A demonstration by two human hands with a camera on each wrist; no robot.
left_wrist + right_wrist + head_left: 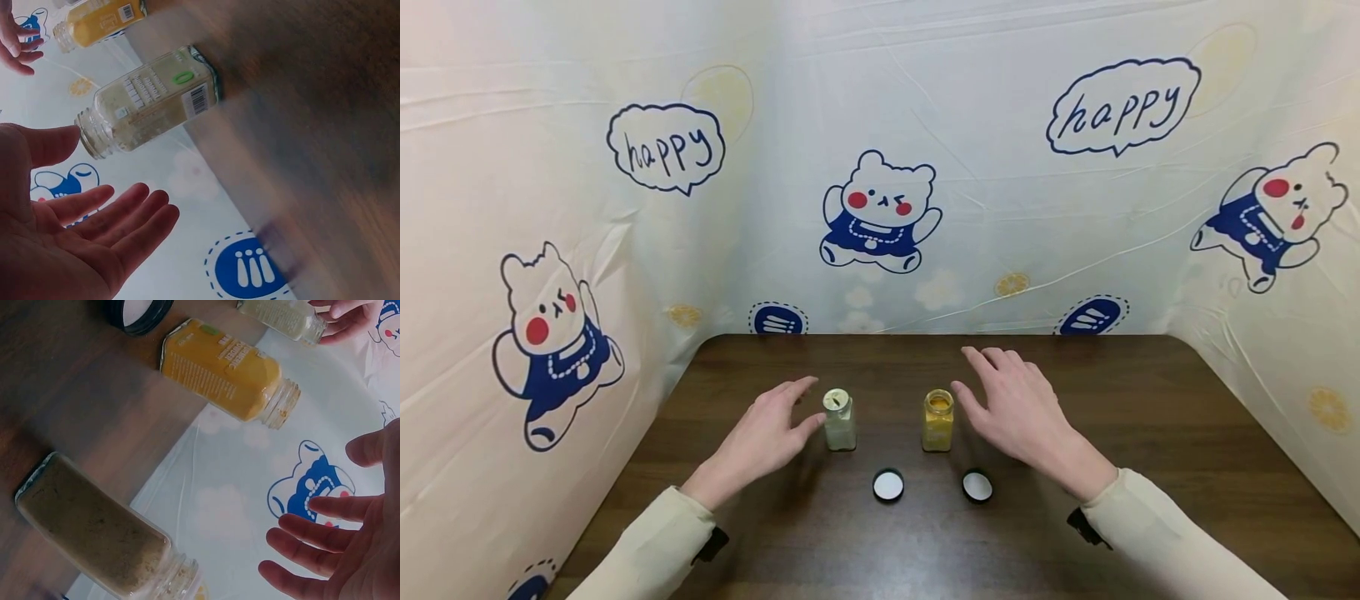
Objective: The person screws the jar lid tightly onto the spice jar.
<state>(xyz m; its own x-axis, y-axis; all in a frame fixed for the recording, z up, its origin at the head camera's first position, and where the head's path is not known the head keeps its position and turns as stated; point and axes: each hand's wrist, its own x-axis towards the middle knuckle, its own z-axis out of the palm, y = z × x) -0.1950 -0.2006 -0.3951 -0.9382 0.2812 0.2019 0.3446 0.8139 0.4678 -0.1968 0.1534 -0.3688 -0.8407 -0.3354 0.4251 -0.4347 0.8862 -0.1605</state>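
Note:
An uncapped square glass jar with pale green contents (840,429) stands upright on the table. Just left of it is my left hand (767,429), fingers extended; its thumb tip is by the jar's rim, and I cannot tell if they touch. To the right stands an open jar of yellow powder (937,427), labelled as turmeric-coloured text too small to read surely. My right hand (1018,408) hovers beside it, fingers spread, holding nothing. A third open jar with brownish powder (94,525) shows in the right wrist view; in the head view my right hand hides it.
Two black lids, the left lid (888,485) and the right lid (977,486), lie white inside up in front of the jars. The dark wooden table (895,558) meets a printed curtain (1000,208) at its back and sides.

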